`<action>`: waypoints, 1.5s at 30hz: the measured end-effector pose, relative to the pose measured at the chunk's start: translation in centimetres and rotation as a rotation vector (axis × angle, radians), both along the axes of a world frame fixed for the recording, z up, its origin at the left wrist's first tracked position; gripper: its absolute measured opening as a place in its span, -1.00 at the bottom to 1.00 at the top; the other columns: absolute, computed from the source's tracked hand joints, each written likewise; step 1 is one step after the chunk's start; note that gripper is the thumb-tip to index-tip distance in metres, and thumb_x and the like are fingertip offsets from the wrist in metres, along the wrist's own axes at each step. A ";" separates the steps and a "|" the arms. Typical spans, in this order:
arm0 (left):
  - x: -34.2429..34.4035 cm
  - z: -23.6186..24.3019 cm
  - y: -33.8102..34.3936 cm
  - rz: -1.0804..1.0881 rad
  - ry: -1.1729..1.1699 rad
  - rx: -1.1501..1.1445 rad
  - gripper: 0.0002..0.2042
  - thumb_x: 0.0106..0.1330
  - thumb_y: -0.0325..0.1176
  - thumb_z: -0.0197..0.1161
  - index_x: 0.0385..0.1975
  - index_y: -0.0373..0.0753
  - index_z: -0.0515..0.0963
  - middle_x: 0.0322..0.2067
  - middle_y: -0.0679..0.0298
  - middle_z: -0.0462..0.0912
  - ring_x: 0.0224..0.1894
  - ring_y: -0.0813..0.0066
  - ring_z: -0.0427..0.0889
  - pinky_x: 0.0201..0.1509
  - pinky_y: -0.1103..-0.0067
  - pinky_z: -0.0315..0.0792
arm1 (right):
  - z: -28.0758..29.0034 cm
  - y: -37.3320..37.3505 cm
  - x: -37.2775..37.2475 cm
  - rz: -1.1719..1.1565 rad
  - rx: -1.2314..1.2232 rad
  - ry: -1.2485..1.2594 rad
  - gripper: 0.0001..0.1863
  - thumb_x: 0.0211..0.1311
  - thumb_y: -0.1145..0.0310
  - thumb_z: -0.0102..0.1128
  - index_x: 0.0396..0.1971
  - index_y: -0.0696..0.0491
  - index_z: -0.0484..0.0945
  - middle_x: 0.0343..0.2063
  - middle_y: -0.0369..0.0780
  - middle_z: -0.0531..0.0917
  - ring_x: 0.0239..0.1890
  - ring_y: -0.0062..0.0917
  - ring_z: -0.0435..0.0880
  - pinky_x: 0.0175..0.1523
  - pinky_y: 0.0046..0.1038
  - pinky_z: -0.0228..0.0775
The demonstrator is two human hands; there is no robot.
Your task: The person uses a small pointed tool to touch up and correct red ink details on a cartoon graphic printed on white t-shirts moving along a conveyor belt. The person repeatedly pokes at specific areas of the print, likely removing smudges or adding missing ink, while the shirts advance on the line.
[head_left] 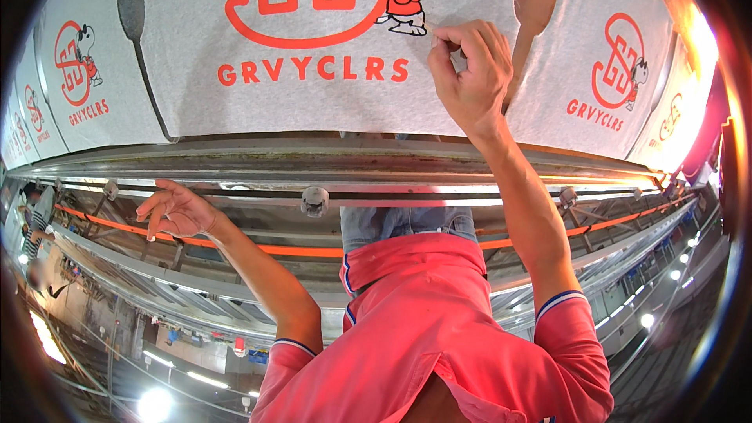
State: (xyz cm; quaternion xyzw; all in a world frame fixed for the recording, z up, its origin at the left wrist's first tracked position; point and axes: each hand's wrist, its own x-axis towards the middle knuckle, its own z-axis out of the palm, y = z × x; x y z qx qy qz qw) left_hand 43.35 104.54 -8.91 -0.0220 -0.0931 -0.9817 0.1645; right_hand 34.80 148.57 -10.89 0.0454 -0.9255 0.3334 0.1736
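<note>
Before me lies a light grey fabric panel (313, 110), printed with a red looped emblem, red lettering below it and a black-and-white cartoon dog in a red top. My right hand (472, 70) is over its right part, beside the dog's feet. Thumb and index finger are pinched at the cloth's surface; whatever is between them is too small to make out. My left hand (178, 211) hangs away from the cloth, left of my body and below the table's near edge. Its fingers are loosely spread and hold nothing.
Matching printed grey panels lie left (74, 70) and right (619, 70), with dark gaps between. A metal rail (235, 158) runs along the near edge, with a knob-like fitting (315, 201). An orange bar (298, 250) crosses below. People (35, 223) stand far left.
</note>
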 end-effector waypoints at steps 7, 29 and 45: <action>0.1 0.0 -0.2 -0.005 0.005 0.023 -0.83 0.32 -0.33 0.12 -0.40 -0.13 0.67 -0.12 0.35 0.67 0.15 0.57 0.43 0.48 0.27 -0.22 | 0.0 -0.1 0.0 0.002 -0.031 0.011 -0.81 -0.24 0.63 0.25 -0.57 0.03 0.50 -0.62 -0.34 0.48 -0.54 -0.49 0.45 -0.38 -0.48 0.18; 0.1 -0.2 -0.2 0.003 -0.007 0.014 -0.86 0.28 -0.39 0.17 -0.45 -0.09 0.68 -0.11 0.35 0.66 0.15 0.60 0.43 0.47 0.29 -0.22 | -0.1 0.0 -0.1 -0.002 -0.021 0.020 -0.80 -0.26 0.63 0.25 -0.57 0.02 0.50 -0.62 -0.36 0.49 -0.54 -0.52 0.45 -0.39 -0.49 0.18; 0.2 -0.4 -0.7 0.029 -0.046 0.012 -0.88 0.29 -0.40 0.15 -0.33 -0.17 0.65 -0.18 0.45 0.68 0.15 0.62 0.43 0.46 0.20 -0.20 | 1.2 0.1 0.2 -0.056 -0.236 -0.053 -0.83 -0.15 0.66 0.21 -0.51 0.10 0.51 -0.60 -0.30 0.51 -0.53 -0.55 0.46 -0.38 -0.54 0.27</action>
